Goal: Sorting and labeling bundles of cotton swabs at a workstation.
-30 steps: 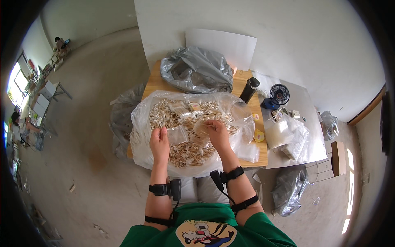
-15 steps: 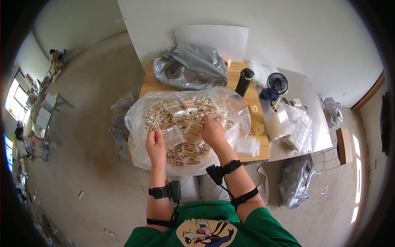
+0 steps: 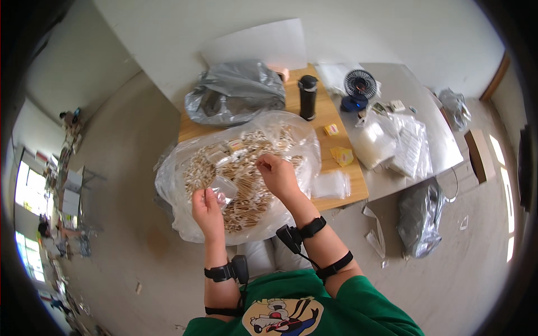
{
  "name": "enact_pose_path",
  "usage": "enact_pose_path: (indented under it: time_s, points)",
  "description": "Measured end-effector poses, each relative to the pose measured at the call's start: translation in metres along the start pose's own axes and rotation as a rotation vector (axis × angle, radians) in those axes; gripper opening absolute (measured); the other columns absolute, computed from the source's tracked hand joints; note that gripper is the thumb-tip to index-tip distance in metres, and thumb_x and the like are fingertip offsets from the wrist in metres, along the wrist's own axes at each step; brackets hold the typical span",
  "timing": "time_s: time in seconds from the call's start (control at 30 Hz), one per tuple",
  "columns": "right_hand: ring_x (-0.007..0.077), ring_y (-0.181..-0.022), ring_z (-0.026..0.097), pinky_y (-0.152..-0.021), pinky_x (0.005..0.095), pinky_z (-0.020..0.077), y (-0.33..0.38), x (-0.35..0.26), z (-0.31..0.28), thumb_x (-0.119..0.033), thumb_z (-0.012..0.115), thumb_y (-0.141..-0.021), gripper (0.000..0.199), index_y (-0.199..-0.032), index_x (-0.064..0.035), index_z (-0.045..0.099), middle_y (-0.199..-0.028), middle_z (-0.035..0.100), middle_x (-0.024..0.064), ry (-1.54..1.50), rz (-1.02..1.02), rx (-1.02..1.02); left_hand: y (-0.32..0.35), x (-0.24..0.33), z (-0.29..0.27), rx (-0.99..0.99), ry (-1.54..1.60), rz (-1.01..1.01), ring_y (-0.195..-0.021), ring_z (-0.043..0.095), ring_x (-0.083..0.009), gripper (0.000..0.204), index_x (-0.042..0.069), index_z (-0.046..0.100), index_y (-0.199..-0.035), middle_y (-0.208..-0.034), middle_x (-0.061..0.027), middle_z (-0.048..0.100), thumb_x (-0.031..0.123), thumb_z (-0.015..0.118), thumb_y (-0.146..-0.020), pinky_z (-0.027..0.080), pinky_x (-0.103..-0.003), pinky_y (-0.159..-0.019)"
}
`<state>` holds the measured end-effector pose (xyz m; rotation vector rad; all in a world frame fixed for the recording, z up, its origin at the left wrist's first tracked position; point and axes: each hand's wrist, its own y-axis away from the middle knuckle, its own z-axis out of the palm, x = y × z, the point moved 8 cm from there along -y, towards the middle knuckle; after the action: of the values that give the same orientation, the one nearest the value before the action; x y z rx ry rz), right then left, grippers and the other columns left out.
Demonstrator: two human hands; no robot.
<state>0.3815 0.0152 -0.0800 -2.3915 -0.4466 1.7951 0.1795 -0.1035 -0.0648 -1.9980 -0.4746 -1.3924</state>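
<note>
On the near edge of the wooden table [image 3: 328,147], one large clear plastic bag [image 3: 185,168] lies spread open, filled with a heap of small pale wooden pieces [image 3: 246,185], too many and too small to count. The left hand [image 3: 206,208] pinches one small clear pouch [image 3: 225,187] between thumb and fingers above the heap. The right hand [image 3: 278,175] is curled over the pile, fingertips drawn together, but whether it grips a piece cannot be told. Behind the bag sits one crumpled grey plastic bag [image 3: 235,101], its contents hidden. Beside it stands one black bottle [image 3: 307,97]. Two small yellow packets [image 3: 338,145] lie on the wood, and one flat clear pouch [image 3: 330,185] rests near the table's corner. On the adjoining grey table [image 3: 409,95] are one small blue fan [image 3: 358,88] and a heap of clear bags [image 3: 392,143] holding white material.
</note>
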Motion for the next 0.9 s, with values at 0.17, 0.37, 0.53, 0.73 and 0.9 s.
enact_pose_path:
  time_s: [0.17, 0.37, 0.53, 0.73, 0.9]
  points:
    - [0.0139, -0.08, 0.063, -0.074, 0.0265, 0.0523, 0.031, 0.017, -0.058, 0.002, 0.057, -0.086, 0.009, -0.095, 0.0013, 0.058, -0.086, 0.063, 0.0062, -0.838, 0.158, -0.025, 0.023, 0.032, 0.048, -0.183, 0.051, 0.121, -0.072, 0.06, -0.0109, 0.009, 0.003, 0.048, -0.092, -0.081, -0.0072, 0.062, 0.009, 0.055, -0.092, 0.05, -0.024, -0.067]
    - [0.0128, -0.066, 0.06, -0.061, 0.024, 0.0488, 0.097, 0.098, -0.203, 0.003, 0.062, -0.083, 0.004, -0.086, 0.0007, 0.06, -0.079, 0.064, 0.0078, -0.934, 0.231, 0.541, 0.119, 0.046, 0.186, -0.804, 0.378, -0.119, -0.072, 0.064, -0.016, 0.009, 0.002, 0.046, -0.099, -0.089, -0.0137, 0.064, 0.003, 0.051, -0.092, 0.052, -0.027, -0.066]
    - [0.0113, -0.065, 0.06, -0.056, 0.0215, 0.0468, 0.156, 0.171, -0.256, 0.004, 0.06, -0.083, 0.01, -0.085, -0.0052, 0.056, -0.078, 0.062, 0.0041, -0.864, 0.32, 0.751, 0.145, -0.021, 0.28, -0.865, 0.293, -0.311, -0.067, 0.063, -0.0164, 0.014, 0.0, 0.046, -0.105, -0.087, -0.0131, 0.064, 0.002, 0.05, -0.091, 0.052, -0.026, -0.062]
    - [0.0125, -0.067, 0.062, -0.057, 0.0218, 0.0481, 0.174, 0.211, -0.238, 0.001, 0.061, -0.083, 0.007, -0.088, -0.004, 0.058, -0.079, 0.063, 0.0046, -0.809, 0.513, 0.736, 0.125, -0.062, 0.302, -0.675, -0.22, -0.065, -0.081, 0.063, -0.026, 0.026, 0.0, 0.048, -0.109, -0.097, -0.0165, 0.062, 0.001, 0.055, -0.085, 0.051, -0.035, -0.072]
    - [0.0112, -0.065, 0.062, -0.058, 0.0219, 0.049, 0.127, 0.229, -0.22, -0.006, 0.064, -0.084, 0.01, -0.089, 0.0027, 0.062, -0.076, 0.064, 0.0061, -0.506, 0.576, 0.605, 0.141, -0.012, 0.308, -0.673, -0.631, 0.654, -0.124, 0.039, -0.0384, 0.055, 0.005, 0.04, -0.131, -0.132, -0.0215, 0.042, 0.01, 0.062, -0.081, 0.035, -0.046, -0.101]
